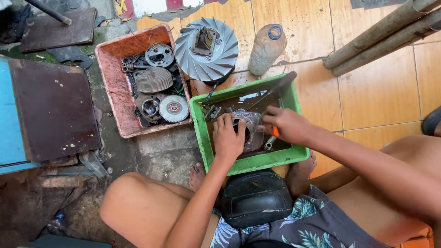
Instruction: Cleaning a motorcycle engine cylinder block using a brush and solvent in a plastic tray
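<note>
Two bare hands work inside a green plastic tray (285, 160) that sits on the floor between the person's knees. The left hand (228, 138) lies flat over a grey metal engine part (251, 126), fingers curled on its round opening to hold it down. The right hand (285, 124) is clenched around a brush with an orange handle (274, 131), its dark end (282, 84) slanting up toward the tray's far corner. Dark liquid pools in the tray around the part. To do this well, it seems wise to keep the left hand pressing firmly so the part does not slide in the wet tray, and to move the tool in short strokes, away from the holding fingers. Left of the green tray stands a faded red tray (110, 78) filled with greasy engine pieces, among them a ribbed cover and a round disc with a red centre. Behind both trays lies a grey finned fan wheel (206, 48). Beside it lies a clear plastic bottle (266, 49) with a blue cap ring; no label can be made out on it. Two grey pipes (381, 36) cross the upper right corner over orange floor tiles (381, 92). No packages or signs are visible.
</note>
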